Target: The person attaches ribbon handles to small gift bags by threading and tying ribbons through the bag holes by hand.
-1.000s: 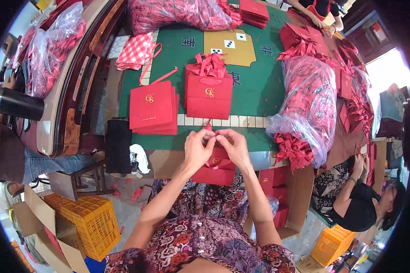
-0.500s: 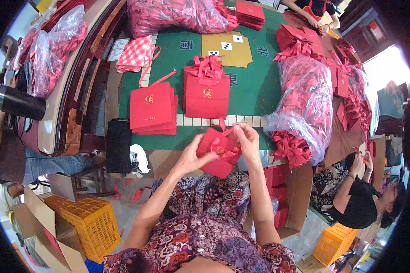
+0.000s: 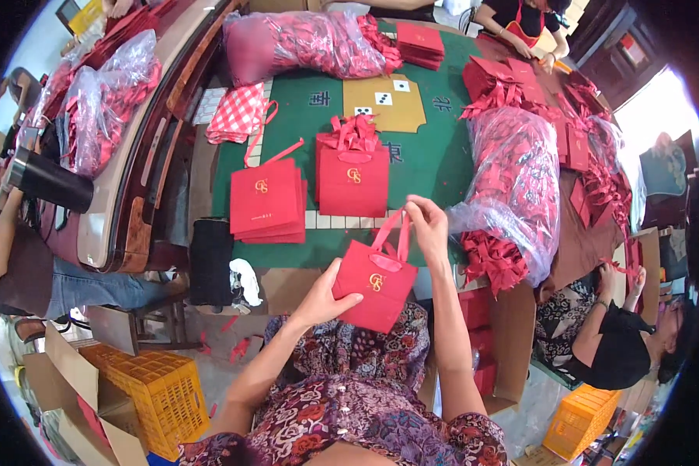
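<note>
A small red paper gift bag (image 3: 376, 286) with a gold emblem hangs tilted above my lap. My left hand (image 3: 323, 299) grips its left side, thumb across the front. With the fingertips of my right hand (image 3: 428, 225) I pinch the top of its red ribbon handle (image 3: 400, 234) and hold it up taut. Just beyond, on the green table, lies a stack of finished red bags (image 3: 352, 180) with ribbon handles bunched at the far end. To its left is a pile of flat red bags (image 3: 267, 200), with one loose ribbon trailing from the top.
Plastic-wrapped bundles of red bags lie at the back (image 3: 311, 46) and right (image 3: 514, 186) of the table. A checked cloth pouch (image 3: 241, 113) sits at left. Yellow crates (image 3: 157, 392) and cardboard boxes stand on the floor. Other people work at the left, far right and right.
The bag has turned upright, its front now facing up. My right hand has risen slightly, drawing the ribbon handle up from the bag's top. My left hand still grips the side.
</note>
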Demonstrator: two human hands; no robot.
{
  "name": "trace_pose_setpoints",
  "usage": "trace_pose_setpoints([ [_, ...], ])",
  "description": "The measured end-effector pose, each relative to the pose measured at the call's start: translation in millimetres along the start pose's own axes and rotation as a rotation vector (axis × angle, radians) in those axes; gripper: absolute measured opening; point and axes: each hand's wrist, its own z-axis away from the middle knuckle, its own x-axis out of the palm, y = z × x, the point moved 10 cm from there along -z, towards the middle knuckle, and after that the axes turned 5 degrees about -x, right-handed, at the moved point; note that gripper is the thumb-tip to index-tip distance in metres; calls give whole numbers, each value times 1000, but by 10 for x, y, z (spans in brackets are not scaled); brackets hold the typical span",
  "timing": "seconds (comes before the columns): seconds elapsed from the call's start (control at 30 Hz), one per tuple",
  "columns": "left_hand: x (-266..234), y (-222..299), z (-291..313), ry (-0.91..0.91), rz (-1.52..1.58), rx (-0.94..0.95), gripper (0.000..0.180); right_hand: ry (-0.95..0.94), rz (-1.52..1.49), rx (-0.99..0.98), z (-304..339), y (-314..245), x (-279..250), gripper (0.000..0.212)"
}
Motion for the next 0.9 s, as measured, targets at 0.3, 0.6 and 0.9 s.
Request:
trace_pose_setpoints([
  [0.3,-734,923,-680,389,91,390,54,98,24,-104,617,-61,-230,17],
  [0.6,-921,436,-1115,650,-245,327,51,87,416,-145,1424,-73,-279,12],
  [0.9,-573,657,-978,795,-744,421,77,475,802,-341,1573,-301,-1043,19],
])
